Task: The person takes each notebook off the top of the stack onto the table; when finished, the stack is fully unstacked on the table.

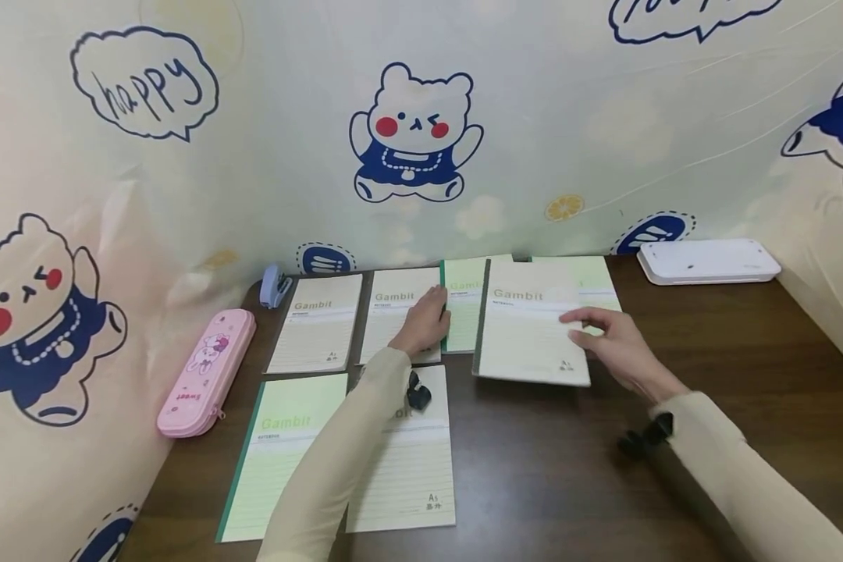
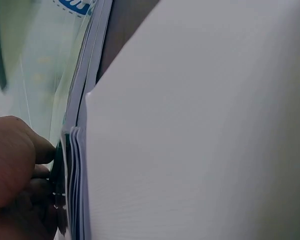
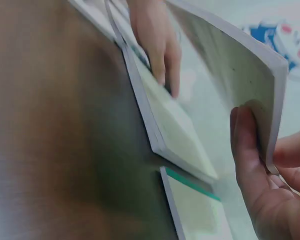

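My right hand [image 1: 617,347] pinches the right edge of a white-covered notebook [image 1: 530,324] with a dark spine, fingers on one face and thumb on the other. In the right wrist view this notebook [image 3: 230,60] stands raised off the table and tilted. Its cover hides part of the two green notebooks behind it. My left hand [image 1: 425,321] rests at the dark green spine of the left one of these, a green notebook [image 1: 464,339]. In the right wrist view the fingers [image 3: 172,75] of my left hand reach down fairly straight to this notebook.
More notebooks lie in rows: two white ones at the back left, a green notebook [image 1: 288,449] and a white notebook [image 1: 410,468] in front, partly under my left sleeve. A pink pencil case [image 1: 207,375], blue stapler [image 1: 275,287] and white case [image 1: 708,261] sit along the brown table [image 1: 534,468].
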{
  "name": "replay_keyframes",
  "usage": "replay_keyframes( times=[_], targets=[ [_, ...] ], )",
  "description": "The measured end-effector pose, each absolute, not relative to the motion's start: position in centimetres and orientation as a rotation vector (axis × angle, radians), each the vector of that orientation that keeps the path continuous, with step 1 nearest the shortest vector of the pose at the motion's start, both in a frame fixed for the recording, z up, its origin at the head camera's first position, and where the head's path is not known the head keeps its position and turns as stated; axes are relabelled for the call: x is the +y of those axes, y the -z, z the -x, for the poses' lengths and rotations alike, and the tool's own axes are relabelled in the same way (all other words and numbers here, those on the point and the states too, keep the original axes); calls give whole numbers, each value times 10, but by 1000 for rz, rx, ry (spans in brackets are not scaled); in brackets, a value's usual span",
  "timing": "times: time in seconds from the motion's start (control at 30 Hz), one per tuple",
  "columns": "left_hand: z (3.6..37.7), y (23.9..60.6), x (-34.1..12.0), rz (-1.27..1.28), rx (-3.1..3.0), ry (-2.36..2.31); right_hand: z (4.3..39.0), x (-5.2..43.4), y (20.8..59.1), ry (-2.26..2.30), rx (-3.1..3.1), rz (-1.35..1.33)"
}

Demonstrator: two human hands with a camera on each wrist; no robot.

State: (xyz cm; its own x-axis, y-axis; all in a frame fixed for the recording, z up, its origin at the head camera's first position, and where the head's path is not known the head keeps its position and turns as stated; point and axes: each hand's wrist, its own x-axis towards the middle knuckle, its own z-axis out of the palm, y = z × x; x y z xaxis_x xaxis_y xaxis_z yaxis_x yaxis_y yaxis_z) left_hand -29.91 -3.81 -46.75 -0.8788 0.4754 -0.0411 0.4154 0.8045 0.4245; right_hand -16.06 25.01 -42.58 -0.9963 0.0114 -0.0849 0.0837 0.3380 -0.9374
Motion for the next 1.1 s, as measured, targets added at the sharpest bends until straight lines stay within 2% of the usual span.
replay_keyframes(
  times=[0.2, 0.37, 0.57, 0.77, 1.1],
  targets=[
    [299, 466, -39, -690, 2830, -629, 87, 246, 432, 1684, 2523, -14],
    [300, 463, -41, -665, 2822, -638, 54, 231, 456, 1748, 2399, 61],
    [299, 464, -40, -652, 2796, -669, 48, 220, 470, 1522, 2538, 189],
    [299, 467, -38, -657, 2803, -673, 54, 212, 457, 1124, 2764, 436],
    [297, 467, -37, -635, 2802, -683, 60, 206, 440, 814, 2814, 545]
  ],
)
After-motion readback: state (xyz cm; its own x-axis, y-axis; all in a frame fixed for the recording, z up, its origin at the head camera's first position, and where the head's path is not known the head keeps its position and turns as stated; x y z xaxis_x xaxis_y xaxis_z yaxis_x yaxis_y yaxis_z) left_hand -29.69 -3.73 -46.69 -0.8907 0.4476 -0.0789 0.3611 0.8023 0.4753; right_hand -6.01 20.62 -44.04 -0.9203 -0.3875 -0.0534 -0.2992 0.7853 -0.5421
